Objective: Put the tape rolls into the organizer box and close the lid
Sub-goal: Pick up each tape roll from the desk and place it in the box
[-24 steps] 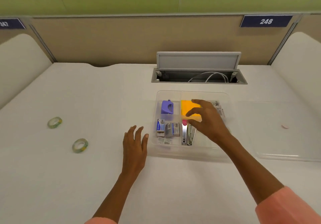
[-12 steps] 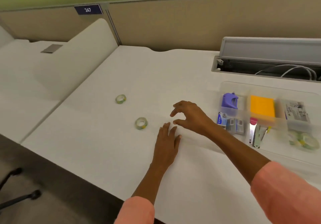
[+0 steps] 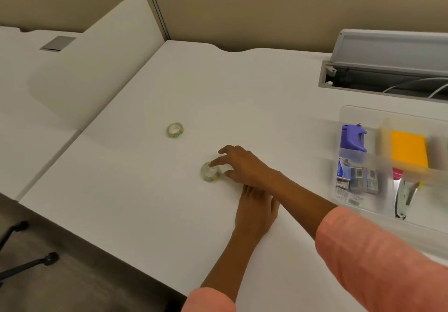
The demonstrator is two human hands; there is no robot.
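Two small clear tape rolls with green-yellow print lie flat on the white desk. The far tape roll (image 3: pixel 175 130) sits alone. My right hand (image 3: pixel 242 166) reaches across to the near tape roll (image 3: pixel 210 173); the index fingertip touches its top rim and the thumb is beside its right side, fingers apart. My left hand (image 3: pixel 255 211) rests flat on the desk, open, partly under my right forearm. The clear organizer box (image 3: pixel 345 120) stands at the right, blurred, holding a purple item, yellow notes, staple boxes and a stapler. Its lid is out of view.
A grey cable hatch (image 3: pixel 388 50) stands raised at the back right, behind the box. A white divider panel (image 3: pixel 97 52) bounds the desk on the left. The desk's front edge runs diagonally at lower left, with a chair base (image 3: pixel 29 263) on the floor below.
My right hand has left the box and travelled left to the near tape roll. My view has turned left and closer. The left hand has stayed flat on the desk.
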